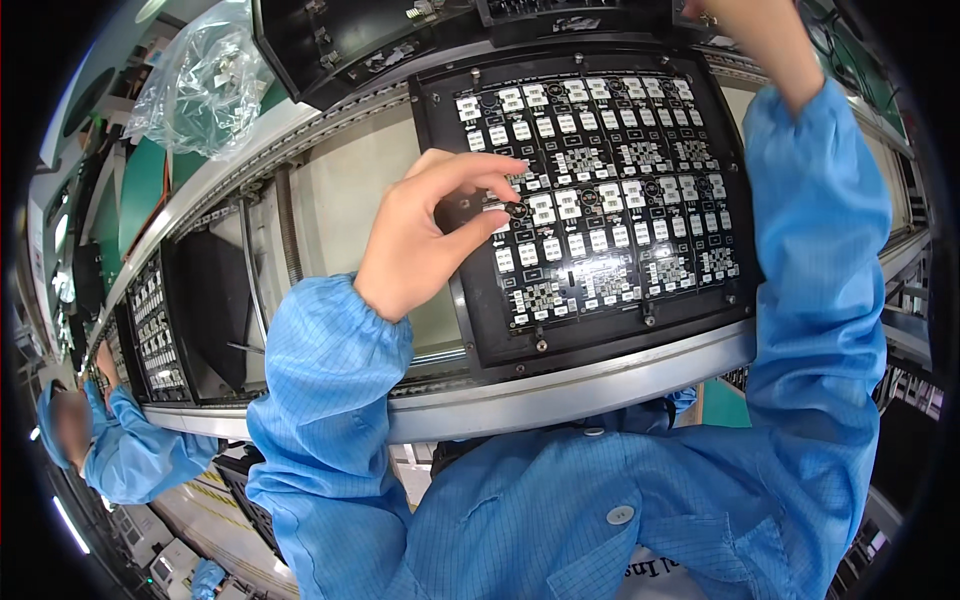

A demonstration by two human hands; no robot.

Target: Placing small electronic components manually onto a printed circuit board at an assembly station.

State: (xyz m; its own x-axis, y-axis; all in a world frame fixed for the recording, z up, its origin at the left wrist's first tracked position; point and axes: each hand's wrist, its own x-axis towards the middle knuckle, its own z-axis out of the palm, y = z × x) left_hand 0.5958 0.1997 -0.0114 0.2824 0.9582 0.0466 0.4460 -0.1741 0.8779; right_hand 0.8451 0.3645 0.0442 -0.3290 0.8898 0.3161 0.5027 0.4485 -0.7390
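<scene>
lettering (645,568) on pale shirt (685,585), left hand (425,220) over circuit boards (620,215), thumb and forefinger parted, right hand (738,12) cut off, can't tell its grip

You are showing one bare left hand (420,232) and one bare right hand (735,12), and wearing two blue grid-patterned fabric sleeves (820,225) and two round white buttons (620,515). One large black rectangular tray (590,338) is carrying dozens of small white square parts (541,207). One crumpled clear plastic bag (205,85) and one blue-clad co-worker (130,455) are appearing.
</scene>
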